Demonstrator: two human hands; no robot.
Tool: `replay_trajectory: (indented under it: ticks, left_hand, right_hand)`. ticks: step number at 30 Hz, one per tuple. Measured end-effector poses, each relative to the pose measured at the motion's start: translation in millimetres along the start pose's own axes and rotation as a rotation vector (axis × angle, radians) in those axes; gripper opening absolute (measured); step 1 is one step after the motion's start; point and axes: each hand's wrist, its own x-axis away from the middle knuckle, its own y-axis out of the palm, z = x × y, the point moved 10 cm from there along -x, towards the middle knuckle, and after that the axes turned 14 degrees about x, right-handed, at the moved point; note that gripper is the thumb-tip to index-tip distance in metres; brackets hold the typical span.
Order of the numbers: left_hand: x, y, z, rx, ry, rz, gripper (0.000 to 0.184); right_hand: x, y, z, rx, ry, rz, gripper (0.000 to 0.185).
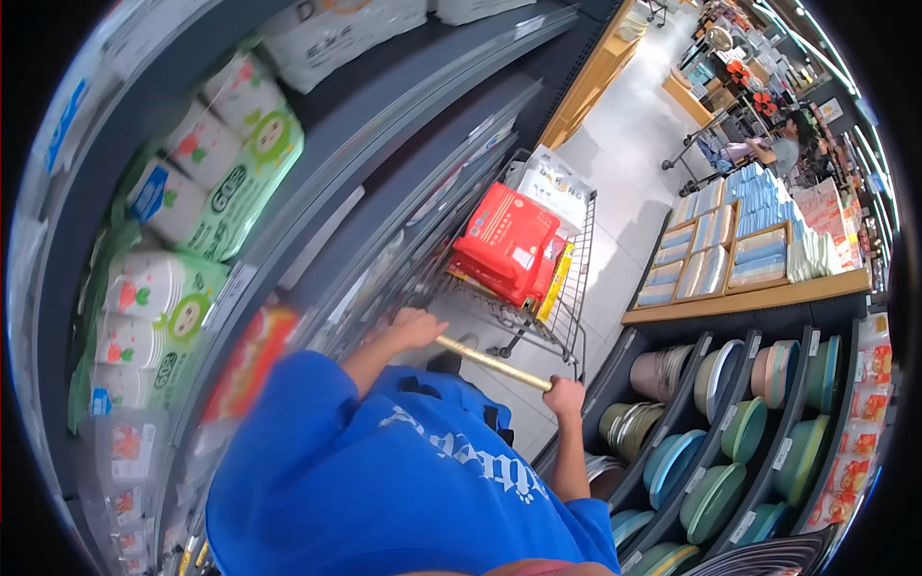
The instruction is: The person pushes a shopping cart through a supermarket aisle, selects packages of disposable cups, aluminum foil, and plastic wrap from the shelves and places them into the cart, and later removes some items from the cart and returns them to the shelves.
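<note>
Both hands grip a pale yellow bar [495,362], the handle of a wire shopping cart [574,317]. My left hand [419,328] is closed round the bar's left end, close to the shelf edge. Round its right end my right hand [565,395] is closed too. Inside the cart, beyond the bar, lie a large red package [504,245], something yellow and red [555,288] beside it, and a white printed package [554,192] at the far end.
Dark shelves on the left hold green-and-white paper roll packs [254,158]. On the right, a rack holds stacked basins [677,466], below a wooden display of folded cloths [759,245]. Tiled floor [615,173] runs ahead of the cart. A person [783,149] is farther off.
</note>
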Motion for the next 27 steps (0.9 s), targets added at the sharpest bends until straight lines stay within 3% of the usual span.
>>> replay_trajectory:
  ticks: [3, 11, 15, 27]
  left_hand:
    - [9, 8, -5, -0.003, 0.103, 0.092, 0.066]
    - [63, 10, -31, -0.022, 0.13, 0.112, 0.064]
    - [80, 8, -54, -0.061, 0.16, 0.134, 0.062]
    - [169, 45, -75, -0.103, 0.161, 0.112, 0.06]
  right_hand:
    - [9, 4, -5, 0.006, 0.019, -0.015, 0.023]
    - [61, 6, -53, -0.012, 0.06, -0.076, 0.03]
    - [91, 10, -85, -0.043, 0.103, 0.003, 0.025]
    - [172, 40, -131, -0.102, 0.034, -0.183, 0.026]
